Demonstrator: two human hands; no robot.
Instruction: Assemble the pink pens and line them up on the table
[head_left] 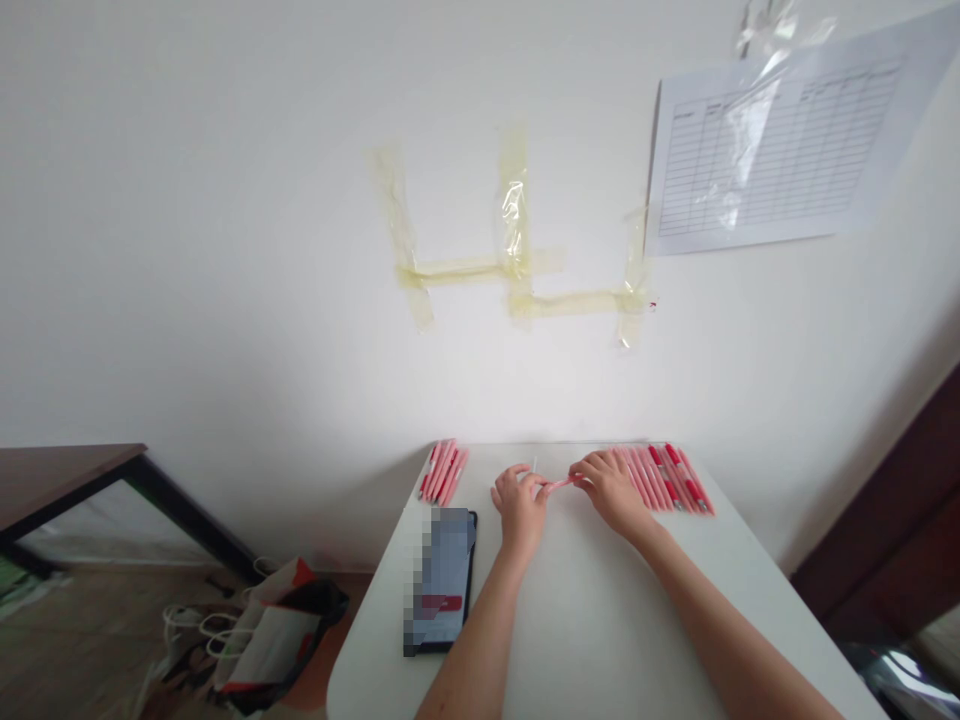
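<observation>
My left hand [519, 503] and my right hand [609, 487] meet at the far middle of a white table [585, 620], fingers curled around a pink pen [559, 484] held between them. A thin white part sticks up by my left fingers; I cannot make out what it is. A small bundle of pink pens [444, 470] lies to the left near the wall. A longer row of pink and red pens [667, 478] lies just right of my right hand.
A dark tablet [442, 580] lies on the table's left side. A brown table [67, 480] and a paper bag [270, 630] on the floor are to the left. Tape strips [517, 270] and a printed sheet [780, 150] are on the wall.
</observation>
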